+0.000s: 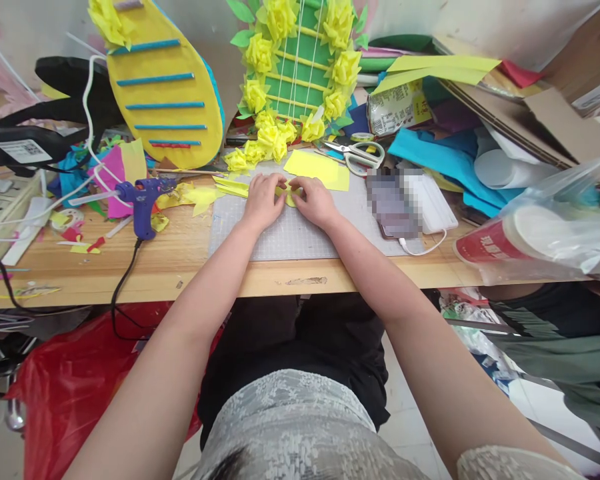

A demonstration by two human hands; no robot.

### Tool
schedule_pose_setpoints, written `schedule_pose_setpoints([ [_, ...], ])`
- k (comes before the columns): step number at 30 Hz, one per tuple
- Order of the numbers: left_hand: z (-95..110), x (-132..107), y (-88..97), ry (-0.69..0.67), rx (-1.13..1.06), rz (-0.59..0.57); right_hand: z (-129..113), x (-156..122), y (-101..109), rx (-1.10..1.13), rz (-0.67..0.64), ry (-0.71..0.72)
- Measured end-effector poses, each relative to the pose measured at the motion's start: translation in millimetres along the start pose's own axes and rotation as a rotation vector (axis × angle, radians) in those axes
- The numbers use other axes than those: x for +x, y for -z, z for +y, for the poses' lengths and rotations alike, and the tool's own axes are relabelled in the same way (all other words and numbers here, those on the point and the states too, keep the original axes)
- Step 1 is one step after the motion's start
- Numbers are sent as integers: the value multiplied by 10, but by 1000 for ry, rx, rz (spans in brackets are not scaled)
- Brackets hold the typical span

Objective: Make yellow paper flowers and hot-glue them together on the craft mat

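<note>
Over a grey cutting mat (300, 240), my left hand (265, 199) and my right hand (315, 200) face each other with fingertips close together. Between them a small yellow paper piece (289, 197) is pinched, its far parts hidden by my fingers. Just left of my left hand lie folded yellow paper strips (230, 187). Behind my right hand rest flat yellow paper sheets (320, 170). Several crumpled yellow paper roses (270, 143) sit beyond my hands. Scissors (357, 157) lie behind and to the right, handles toward the right.
A blue glue gun (145, 203) stands on the left among cords and paper scraps. At the back lean a yellow panel with blue bars (163, 93) and a green flower-trimmed panel (295, 67). Phone (393, 203), white power bank (433, 203) and bagged red cup (495, 240) are right.
</note>
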State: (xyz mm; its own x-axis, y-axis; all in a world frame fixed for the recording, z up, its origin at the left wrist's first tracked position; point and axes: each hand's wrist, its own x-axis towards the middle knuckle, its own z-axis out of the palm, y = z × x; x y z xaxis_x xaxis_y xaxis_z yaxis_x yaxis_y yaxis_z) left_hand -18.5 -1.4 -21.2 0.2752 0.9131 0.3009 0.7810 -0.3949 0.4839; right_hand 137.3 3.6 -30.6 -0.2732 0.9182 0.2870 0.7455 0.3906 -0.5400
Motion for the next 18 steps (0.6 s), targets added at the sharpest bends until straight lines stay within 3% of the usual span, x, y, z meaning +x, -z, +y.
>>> schedule_pose_setpoints([
  [9,4,-29,37,-55,21,32,-38,-21,71,19,-18,-65],
  [18,-1,-74,-15,-137,-19,-65,-34,-12,137,97,-119,-76],
])
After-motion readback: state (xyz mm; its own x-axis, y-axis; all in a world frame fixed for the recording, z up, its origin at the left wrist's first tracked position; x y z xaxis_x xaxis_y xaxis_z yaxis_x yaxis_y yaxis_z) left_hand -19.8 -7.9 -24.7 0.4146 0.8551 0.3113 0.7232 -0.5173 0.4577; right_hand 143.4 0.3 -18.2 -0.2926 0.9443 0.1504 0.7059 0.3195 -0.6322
